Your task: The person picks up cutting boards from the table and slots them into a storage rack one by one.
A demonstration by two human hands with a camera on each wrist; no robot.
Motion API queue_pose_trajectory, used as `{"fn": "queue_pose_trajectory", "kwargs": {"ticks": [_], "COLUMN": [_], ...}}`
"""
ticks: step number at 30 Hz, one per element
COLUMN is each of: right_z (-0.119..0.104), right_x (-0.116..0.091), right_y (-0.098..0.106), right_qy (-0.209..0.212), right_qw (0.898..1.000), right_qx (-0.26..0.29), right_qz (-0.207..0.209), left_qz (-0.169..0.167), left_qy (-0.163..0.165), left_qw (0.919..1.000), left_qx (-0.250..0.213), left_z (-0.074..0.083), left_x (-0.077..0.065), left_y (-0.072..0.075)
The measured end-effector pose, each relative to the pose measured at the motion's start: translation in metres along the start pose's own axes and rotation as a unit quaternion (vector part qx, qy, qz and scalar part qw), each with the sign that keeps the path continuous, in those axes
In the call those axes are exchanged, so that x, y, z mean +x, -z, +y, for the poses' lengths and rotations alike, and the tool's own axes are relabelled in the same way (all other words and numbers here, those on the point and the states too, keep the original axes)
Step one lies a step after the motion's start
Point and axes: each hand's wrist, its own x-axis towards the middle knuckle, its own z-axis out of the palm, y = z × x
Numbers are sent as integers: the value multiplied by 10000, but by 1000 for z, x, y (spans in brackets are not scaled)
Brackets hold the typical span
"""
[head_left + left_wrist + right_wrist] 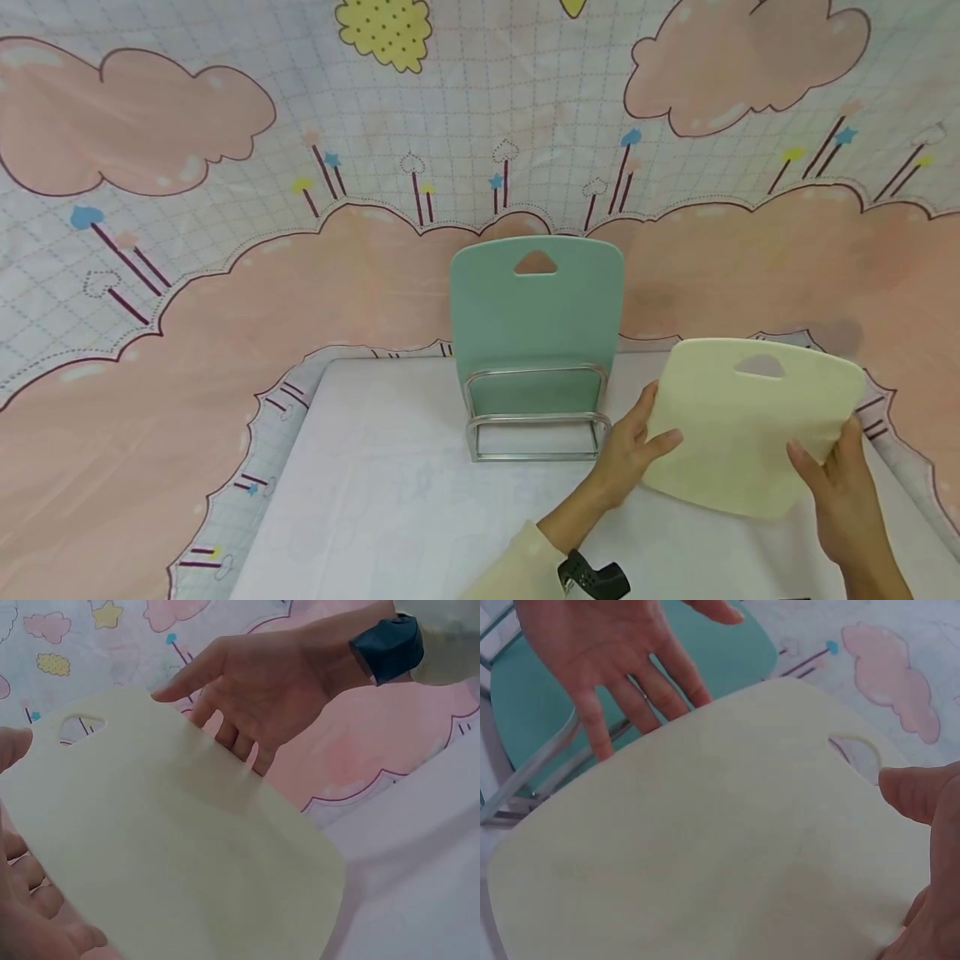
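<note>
A pale yellow cutting board [735,442], with a handle slot near its top edge, is tilted up between the two hands at the right of the head view. My left hand [622,454] grips its left edge, thumb over the front and fingers behind. At the opposite edge my right hand [847,500] grips the board, thumb on the front face. In the right wrist view, the left fingers [649,697] reach behind the board's edge. Left of the hands, a green cutting board [536,325] stands upright in a metal wire rack [537,417].
The rack stands on a white table [390,500], close to the left hand. Behind the table hangs a cloth [375,292] printed with clouds. A dark strap [592,575] is on the left wrist.
</note>
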Motion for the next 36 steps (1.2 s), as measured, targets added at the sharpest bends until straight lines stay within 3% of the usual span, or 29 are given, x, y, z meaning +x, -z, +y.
{"fn": "queue_pose_trajectory", "kwargs": {"ticks": [6, 15, 21, 32, 36], "right_z": [-6, -8, -6, -8, -4], "right_x": [7, 20, 27, 29, 31], "right_y": [-7, -16, -23, -37, -40], "right_qy": [191, 725, 1065, 725, 902], "right_qw": [9997, 9944, 9868, 9873, 9832], "right_qx": [98, 725, 1134, 1371, 1517], "right_qz": [-137, -257, -457, -344, -471], "left_qz": [51, 244, 314, 478, 528], "left_qy": [-162, -541, -688, -820, -841], "left_qw": [9998, 9945, 9918, 9863, 9866], "left_qx": [53, 858, 1034, 1349, 1295], "left_z": [5, 17, 26, 36, 36], "left_x": [2, 4, 3, -4, -5], "left_y": [4, 12, 17, 26, 27]}}
